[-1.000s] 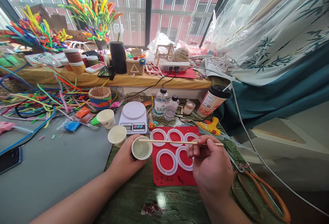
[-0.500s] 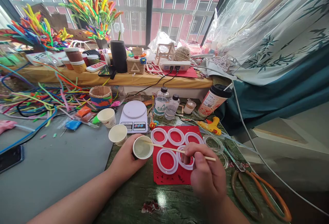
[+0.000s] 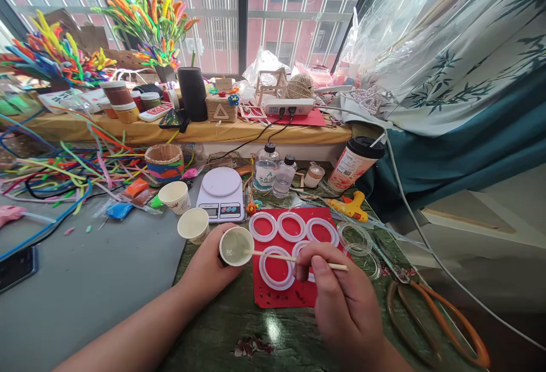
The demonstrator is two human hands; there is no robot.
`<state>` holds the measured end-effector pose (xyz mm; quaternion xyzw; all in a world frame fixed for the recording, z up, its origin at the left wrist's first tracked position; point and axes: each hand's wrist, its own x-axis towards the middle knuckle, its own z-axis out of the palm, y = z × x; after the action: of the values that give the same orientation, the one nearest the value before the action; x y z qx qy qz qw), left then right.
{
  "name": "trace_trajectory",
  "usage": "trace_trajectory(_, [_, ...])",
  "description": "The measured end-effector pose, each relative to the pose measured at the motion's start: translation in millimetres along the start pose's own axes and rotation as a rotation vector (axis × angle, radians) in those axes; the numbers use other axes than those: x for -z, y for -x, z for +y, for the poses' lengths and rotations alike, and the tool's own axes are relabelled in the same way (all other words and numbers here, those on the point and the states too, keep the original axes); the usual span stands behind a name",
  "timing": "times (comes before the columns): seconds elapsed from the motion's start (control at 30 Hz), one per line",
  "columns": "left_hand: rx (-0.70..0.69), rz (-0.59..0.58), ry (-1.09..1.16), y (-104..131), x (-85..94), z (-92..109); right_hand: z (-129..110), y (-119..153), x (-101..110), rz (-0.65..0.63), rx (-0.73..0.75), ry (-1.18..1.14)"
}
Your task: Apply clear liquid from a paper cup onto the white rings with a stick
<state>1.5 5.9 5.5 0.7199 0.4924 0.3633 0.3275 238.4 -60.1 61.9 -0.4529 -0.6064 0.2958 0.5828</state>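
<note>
My left hand (image 3: pixel 216 258) is wrapped round a paper cup (image 3: pixel 236 246) that holds a cloudy, pale liquid. Between the thumb and fingers of my right hand (image 3: pixel 341 286) is a thin wooden stick (image 3: pixel 277 256), its far end inside the cup's rim. Under the stick lies a red sheet (image 3: pixel 267 302) bearing several white ring-shaped molds (image 3: pixel 276 268); my right hand covers part of one of them. Two more paper cups (image 3: pixel 193 225) stand left of the held cup, beside a white kitchen scale (image 3: pixel 220 193).
Behind the red sheet stand two clear bottles (image 3: pixel 265 173) and a lidded drink cup (image 3: pixel 354 161). A yellow glue gun (image 3: pixel 352 206) and large orange-handled scissors (image 3: pixel 452 315) lie on the right. Colourful pipe cleaners (image 3: pixel 72 161) and a phone (image 3: pixel 19 269) are at left.
The stick's tip has shifted slightly lower in the cup, toward its right rim. My right hand has moved slightly left and down. The left hand holds the cup nearly still.
</note>
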Motion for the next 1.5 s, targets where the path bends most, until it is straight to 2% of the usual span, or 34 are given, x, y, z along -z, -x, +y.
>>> trace_trajectory(0.3, [0.001,-0.015,-0.010,1.9,-1.7,-3.3,-7.7,-3.6,0.9,-0.079,0.062,0.113])
trace_trajectory(0.73, [-0.013,-0.029,-0.008,0.9,-1.0,-0.2,-8.8,-2.4,-0.6,-0.077,0.087,0.133])
trace_trajectory(0.97, [-0.031,-0.034,-0.009,0.3,-1.0,-0.1,-7.4,2.0,-4.9,-0.020,0.028,0.126])
trace_trajectory(1.17, [-0.026,-0.031,-0.023,0.4,-1.5,-0.3,-7.9,0.5,-2.9,-0.100,0.094,0.128])
trace_trajectory(1.33, [-0.024,-0.037,-0.026,0.8,-1.9,-0.4,-9.9,3.6,-4.1,-0.018,0.012,0.128])
trace_trajectory(1.5, [-0.032,-0.043,-0.027,0.5,-1.6,-1.3,-7.3,4.0,-3.6,-0.025,0.016,0.116])
